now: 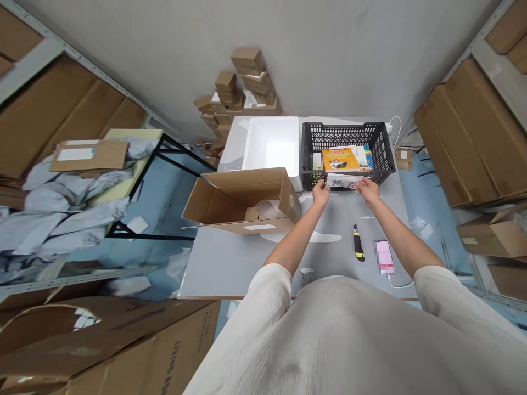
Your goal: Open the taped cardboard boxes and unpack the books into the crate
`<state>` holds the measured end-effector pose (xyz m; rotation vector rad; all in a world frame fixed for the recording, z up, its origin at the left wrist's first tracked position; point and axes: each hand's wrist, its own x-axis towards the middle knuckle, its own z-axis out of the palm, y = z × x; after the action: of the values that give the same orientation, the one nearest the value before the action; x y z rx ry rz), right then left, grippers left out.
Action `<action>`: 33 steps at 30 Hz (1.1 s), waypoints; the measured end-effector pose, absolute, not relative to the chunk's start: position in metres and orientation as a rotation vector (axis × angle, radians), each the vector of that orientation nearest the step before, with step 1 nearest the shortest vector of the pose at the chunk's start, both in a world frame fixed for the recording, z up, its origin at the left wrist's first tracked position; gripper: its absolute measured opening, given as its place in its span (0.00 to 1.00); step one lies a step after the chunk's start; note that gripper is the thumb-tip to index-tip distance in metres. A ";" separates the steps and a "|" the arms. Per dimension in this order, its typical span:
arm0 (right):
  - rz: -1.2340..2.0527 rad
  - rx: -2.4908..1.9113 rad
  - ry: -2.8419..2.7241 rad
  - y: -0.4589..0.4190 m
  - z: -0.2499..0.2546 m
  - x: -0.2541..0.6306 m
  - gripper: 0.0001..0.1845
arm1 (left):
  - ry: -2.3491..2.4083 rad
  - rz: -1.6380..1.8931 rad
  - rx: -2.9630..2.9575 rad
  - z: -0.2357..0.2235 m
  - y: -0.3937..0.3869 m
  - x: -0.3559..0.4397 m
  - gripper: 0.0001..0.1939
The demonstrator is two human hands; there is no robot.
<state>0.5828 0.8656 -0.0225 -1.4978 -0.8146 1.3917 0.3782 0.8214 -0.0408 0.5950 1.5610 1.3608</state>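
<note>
A black plastic crate (308, 144) stands on the table in front of me, with books in it, an orange-covered book (345, 159) on top. Across its front wall is a white paper label (341, 180) with black handwritten characters. My left hand (321, 194) is closed at the label's left end, close against the crate. At the right end my right hand (368, 191) pinches the label with bent fingers. Whether the fingers also grip the crate's wall is hidden. Nearer to me lie a black and yellow utility knife (358, 244) and a phone (384, 257) on a cable.
An open cardboard box (263, 225) and a white foam box (272, 122) stand left of the crate on the grey table (230, 269). Small cartons (251, 66) are stacked by the wall. Shelves with large boxes (473, 126) flank both sides. Grey parcels (69, 197) pile up left.
</note>
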 end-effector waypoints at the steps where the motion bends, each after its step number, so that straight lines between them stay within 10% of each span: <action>1: 1.405 -1.503 -0.816 0.863 -0.025 0.582 0.24 | 1.595 1.335 0.618 -0.042 0.819 0.380 0.27; 33: 1.577 -1.444 -1.325 0.746 0.005 0.555 0.08 | 1.596 1.291 1.038 -0.016 0.672 0.370 0.23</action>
<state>0.5549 0.7462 0.0048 -1.4444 -1.3245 1.5772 0.3695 0.6720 -0.0155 1.0383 1.5962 1.2908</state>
